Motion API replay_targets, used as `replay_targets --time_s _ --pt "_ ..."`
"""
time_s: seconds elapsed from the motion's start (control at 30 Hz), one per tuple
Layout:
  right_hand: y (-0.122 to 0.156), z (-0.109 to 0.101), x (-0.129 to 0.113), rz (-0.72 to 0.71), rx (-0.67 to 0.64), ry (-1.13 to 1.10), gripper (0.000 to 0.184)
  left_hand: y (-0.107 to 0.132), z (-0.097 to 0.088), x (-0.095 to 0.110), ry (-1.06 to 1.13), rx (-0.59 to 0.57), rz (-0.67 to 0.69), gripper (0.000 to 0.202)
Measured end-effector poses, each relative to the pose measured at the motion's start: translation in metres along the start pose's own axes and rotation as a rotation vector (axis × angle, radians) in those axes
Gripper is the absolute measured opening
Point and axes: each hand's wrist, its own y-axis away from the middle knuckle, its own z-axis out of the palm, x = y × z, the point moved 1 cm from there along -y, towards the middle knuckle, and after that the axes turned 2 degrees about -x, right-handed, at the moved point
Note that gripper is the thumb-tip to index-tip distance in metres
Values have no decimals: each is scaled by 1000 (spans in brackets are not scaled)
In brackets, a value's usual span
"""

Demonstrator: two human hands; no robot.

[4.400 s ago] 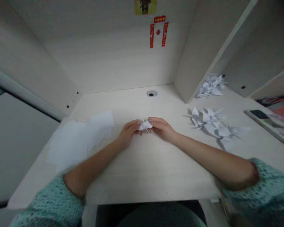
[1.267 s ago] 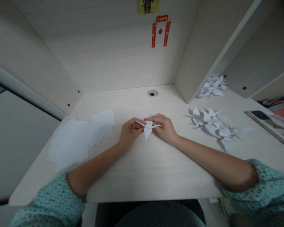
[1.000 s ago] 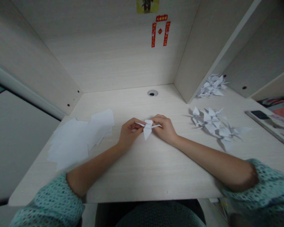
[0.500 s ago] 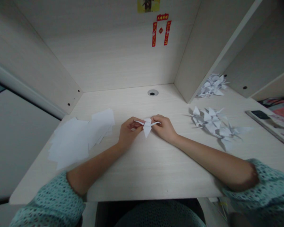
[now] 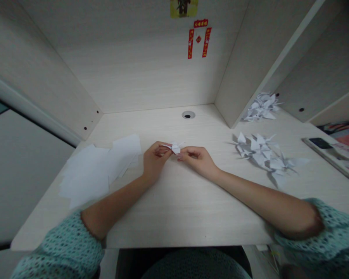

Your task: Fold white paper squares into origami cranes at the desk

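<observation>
A small white folded paper crane (image 5: 174, 147) is held between both hands above the middle of the pale wooden desk (image 5: 186, 201). My left hand (image 5: 153, 159) pinches its left side with the fingers curled. My right hand (image 5: 196, 159) is closed at its right side, fingertips pressed together on the paper. Most of the crane is hidden by the fingers; only a small crumpled part shows between them.
Loose white paper sheets (image 5: 99, 168) lie at the left. Several finished paper cranes (image 5: 261, 153) lie at the right, with another heap (image 5: 261, 108) in the side shelf. A phone (image 5: 321, 143) and a book rest at far right. A cable hole (image 5: 188, 114) sits at the back.
The crane's downward-pointing wing is no longer visible; the paper now looks smaller and bunched between the fingertips. Both hands stay in the same spot, the right fingers curled more.
</observation>
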Motion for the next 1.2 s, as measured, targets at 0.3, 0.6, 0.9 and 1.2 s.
replay_targets --time_s 0.3,0.6,0.9,1.2 --pt "-2 3 0 54 14 -244 18 3 2 2 -23 -27 -21 15" --pt "-2 0 5 21 35 -150 20 4 3 4 -8 -44 -22 14" --pt "2 2 4 -7 36 -30 18 0 1 -2 54 -27 -47 19" --pt "2 1 4 -124 51 46 15 -1 2 -5 107 -85 -46 17"
